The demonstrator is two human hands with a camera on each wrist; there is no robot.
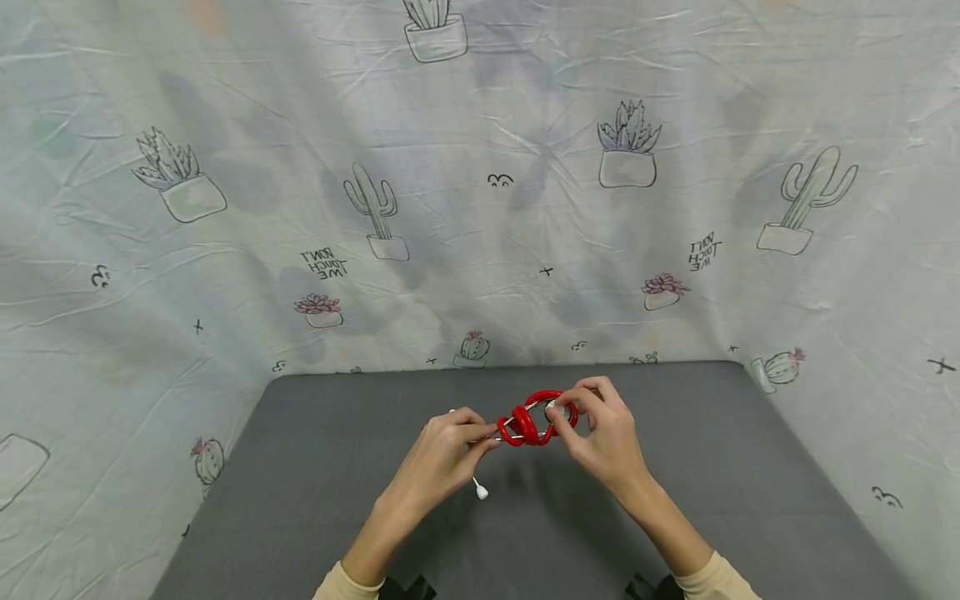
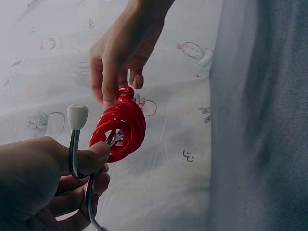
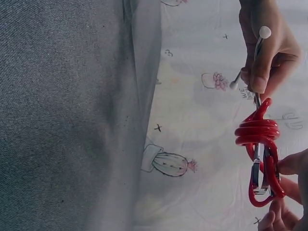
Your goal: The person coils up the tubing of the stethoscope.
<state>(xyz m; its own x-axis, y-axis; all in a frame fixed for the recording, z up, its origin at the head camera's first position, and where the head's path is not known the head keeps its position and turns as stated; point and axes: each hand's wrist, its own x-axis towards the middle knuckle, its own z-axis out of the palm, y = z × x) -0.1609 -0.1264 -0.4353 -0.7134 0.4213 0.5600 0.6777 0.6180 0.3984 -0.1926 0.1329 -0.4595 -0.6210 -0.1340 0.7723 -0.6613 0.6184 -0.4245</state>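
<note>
A stethoscope with red tubing point(image 1: 522, 425) is held up over the grey table between both hands, its tubing wound in several tight coils around its middle. At one end my left hand point(image 1: 441, 454) pinches the metal ear tubes point(image 2: 89, 197) between thumb and fingers. A white ear tip point(image 2: 77, 117) sticks out past that thumb, and another ear tip point(image 3: 234, 85) shows beside the hand in the right wrist view. My right hand point(image 1: 602, 427) pinches the other end, at a tubing loop around the metal chest piece point(image 3: 260, 175), which its fingers partly cover in the head view.
A grey table point(image 1: 315, 517) lies below the hands. Behind and to both sides of it hangs a pale cloth point(image 1: 495, 225) printed with cacti and potted plants. Dark straps point(image 1: 408, 588) show near the sleeves.
</note>
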